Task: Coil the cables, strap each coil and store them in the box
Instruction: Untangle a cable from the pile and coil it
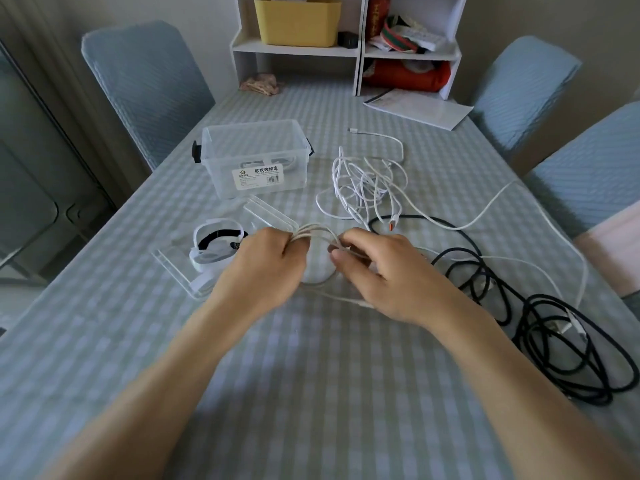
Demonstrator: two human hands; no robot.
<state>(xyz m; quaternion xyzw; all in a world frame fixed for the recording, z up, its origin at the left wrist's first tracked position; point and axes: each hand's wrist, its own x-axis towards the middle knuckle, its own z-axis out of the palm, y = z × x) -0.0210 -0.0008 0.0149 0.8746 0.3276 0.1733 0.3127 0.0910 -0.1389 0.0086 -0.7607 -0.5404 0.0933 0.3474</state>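
Left hand (266, 261) grips one side of a small white cable coil (317, 237), fingers curled round the bunched loops. Right hand (377, 268) pinches the other side of the same coil, thumb and fingertips closed on the strands. Coil is held just above the checked tablecloth (311, 375), between the two hands; a loose tail of it runs under the right hand.

Containers:
- Clear storage box (256, 157), beyond the left hand, lid off, black latches on the ends, white label on the front wall. Inside: what looks like a white coiled cable at the bottom, seen through the wall; can't tell how many.
- Clear lid (270, 214), just beyond the left hand's knuckles, lying on the cloth.
- Clear flat tray or holder (180, 268), left of the left hand, with white and black straps (216, 242) lying on it.
- Yellow bin (298, 20) on the white shelf unit (360, 51), far beyond both hands; contents only partly visible.

Uncoiled stock:
- Tangled white cables (363, 181), beyond the right hand.
- Black cable (554, 341) in loose loops, right of the right hand, with a long white cable (502, 195) crossing it.

Papers (419, 107) lie far beyond the right hand, near the shelf.
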